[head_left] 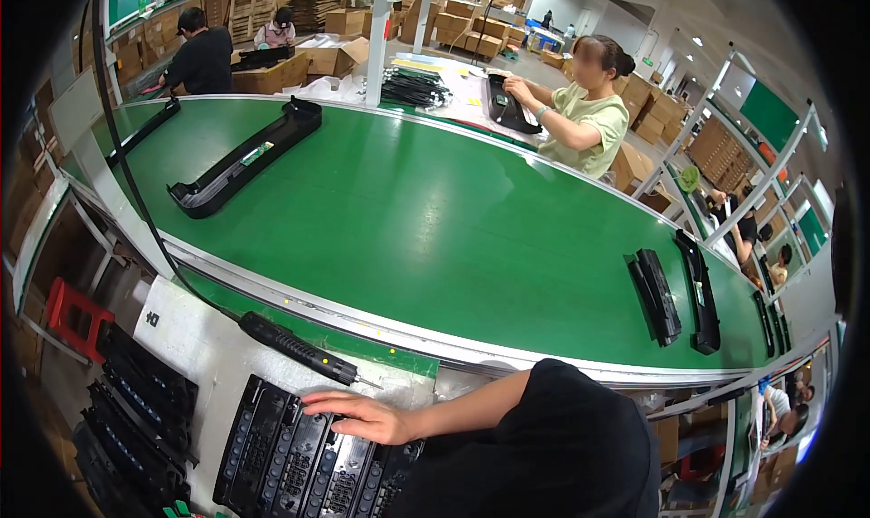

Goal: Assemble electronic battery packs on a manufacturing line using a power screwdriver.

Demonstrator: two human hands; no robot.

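My right hand reaches in from the right, palm down, over a row of black plastic panels with round buttons and slots. Its fingers are stretched out and rest on the upper ends of the panels, not wrapped round anything. Beyond the hand, a black electric screwdriver with a cord lies on the white work surface, its metal bit pointing right, just above my fingers. My left hand is out of view.
A green conveyor belt crosses ahead, carrying long black housings at left and a black housing at right. More black panels are stacked at lower left, near a red stool. Across the belt, a person handles another housing.
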